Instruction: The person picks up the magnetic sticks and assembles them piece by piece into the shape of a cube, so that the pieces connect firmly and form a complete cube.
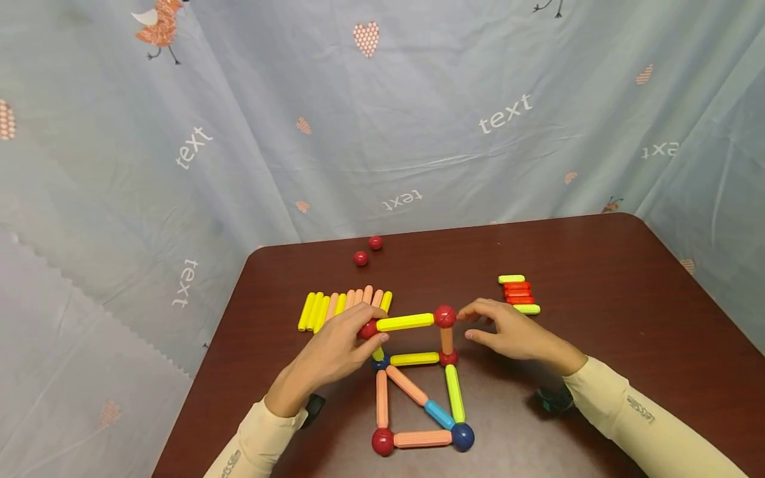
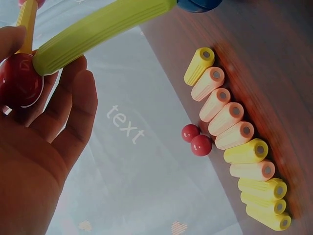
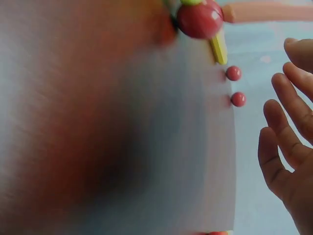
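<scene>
My left hand (image 1: 335,348) pinches a red ball (image 2: 20,81) at the upper left corner of a structure of magnetic rods and balls. From that ball a yellow rod (image 1: 405,322) runs across to another red ball (image 1: 445,317), which tops an upright orange rod (image 1: 446,341). A yellow-green rod (image 2: 102,36) slopes from the held ball to a blue ball (image 1: 380,360). The square base has pink rods (image 1: 422,439) and a diagonal with a blue rod (image 1: 439,414). My right hand (image 1: 508,332) holds nothing, its relaxed fingers close beside the upper right ball.
Behind the left hand lies a row of yellow and pink rods (image 1: 308,312). Two loose red balls (image 1: 361,258) sit near the far edge of the brown table (image 1: 574,259). Red and yellow-green rods (image 1: 517,293) lie at the right. A printed curtain (image 1: 418,159) hangs behind.
</scene>
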